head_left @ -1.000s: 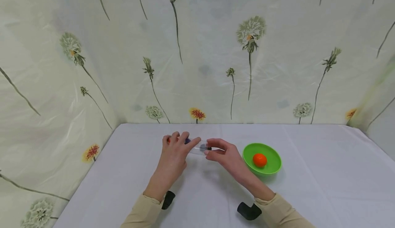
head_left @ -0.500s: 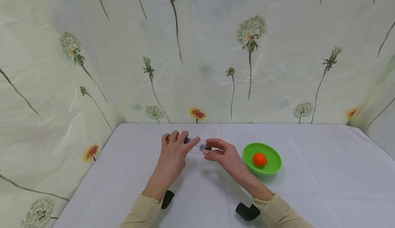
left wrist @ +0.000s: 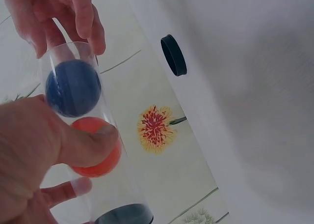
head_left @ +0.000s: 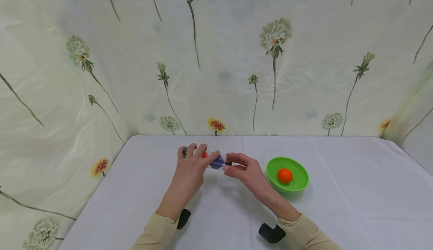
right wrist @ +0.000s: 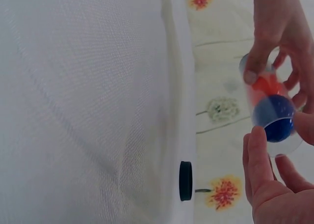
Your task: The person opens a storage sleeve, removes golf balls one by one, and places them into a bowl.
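Observation:
My left hand (head_left: 189,171) grips a clear plastic tube (left wrist: 110,194), its thumb lying along the wall. Inside the tube are a blue ball (left wrist: 73,89) near the right-hand mouth and an orange-red ball (left wrist: 100,160) behind it. A dark cap (left wrist: 125,215) closes the tube's left end. At the uncapped mouth, my right hand (head_left: 250,173) has its fingers and thumb spread around the rim; whether they touch it is hard to tell. A second dark cap (right wrist: 185,181) stands on the table beyond, partly hidden by my right fingers in the head view.
To the right of my right hand, a green bowl (head_left: 272,163) holds an orange ball (head_left: 285,175). Black pieces sit beside both cuffs, one (head_left: 184,218) left and one (head_left: 272,233) right. A flower-printed curtain (head_left: 223,54) hangs behind the white table (head_left: 338,190).
Both balls have rolled along the tube toward its right-hand mouth, the blue one emerging from behind my left fingers. Both hands have stayed nearly still.

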{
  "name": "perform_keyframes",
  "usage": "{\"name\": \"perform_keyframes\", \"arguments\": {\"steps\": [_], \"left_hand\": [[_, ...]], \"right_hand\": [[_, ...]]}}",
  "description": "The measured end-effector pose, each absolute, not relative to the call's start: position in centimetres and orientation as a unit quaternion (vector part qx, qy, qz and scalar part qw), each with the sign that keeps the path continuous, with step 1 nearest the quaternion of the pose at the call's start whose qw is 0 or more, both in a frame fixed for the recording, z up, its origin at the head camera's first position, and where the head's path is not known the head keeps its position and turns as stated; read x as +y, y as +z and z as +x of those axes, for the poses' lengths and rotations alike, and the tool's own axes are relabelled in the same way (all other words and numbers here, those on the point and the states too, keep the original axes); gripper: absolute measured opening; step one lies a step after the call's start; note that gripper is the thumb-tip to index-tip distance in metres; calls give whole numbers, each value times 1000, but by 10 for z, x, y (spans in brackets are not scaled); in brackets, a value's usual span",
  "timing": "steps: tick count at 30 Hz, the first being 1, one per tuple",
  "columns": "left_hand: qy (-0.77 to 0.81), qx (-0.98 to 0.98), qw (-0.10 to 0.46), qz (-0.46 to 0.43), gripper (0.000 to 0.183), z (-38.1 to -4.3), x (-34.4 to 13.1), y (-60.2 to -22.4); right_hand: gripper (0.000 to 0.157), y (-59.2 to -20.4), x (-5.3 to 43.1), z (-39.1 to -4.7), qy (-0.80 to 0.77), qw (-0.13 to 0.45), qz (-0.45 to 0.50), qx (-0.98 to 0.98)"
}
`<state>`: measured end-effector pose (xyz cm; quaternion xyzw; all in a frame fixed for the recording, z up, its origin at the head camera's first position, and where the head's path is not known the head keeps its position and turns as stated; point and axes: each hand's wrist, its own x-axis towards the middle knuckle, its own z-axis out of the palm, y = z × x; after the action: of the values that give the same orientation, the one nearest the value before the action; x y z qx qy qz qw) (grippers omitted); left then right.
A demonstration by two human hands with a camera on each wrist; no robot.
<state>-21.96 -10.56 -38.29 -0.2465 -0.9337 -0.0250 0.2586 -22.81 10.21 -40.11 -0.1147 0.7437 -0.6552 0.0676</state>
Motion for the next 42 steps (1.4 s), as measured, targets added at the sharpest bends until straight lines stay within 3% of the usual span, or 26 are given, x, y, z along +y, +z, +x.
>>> {"name": "perform_keyframes", "arguments": {"steps": [24, 42], "left_hand": [[-37, -945, 225, -235, 78, -223, -104, -384], [-45, -946, 225, -227, 70, -225, -107, -386]], "right_hand": [[48, -396, 105, -226, -638, 51, -109, 761], [45, -394, 115, -226, -640, 23, -113, 760]]}}
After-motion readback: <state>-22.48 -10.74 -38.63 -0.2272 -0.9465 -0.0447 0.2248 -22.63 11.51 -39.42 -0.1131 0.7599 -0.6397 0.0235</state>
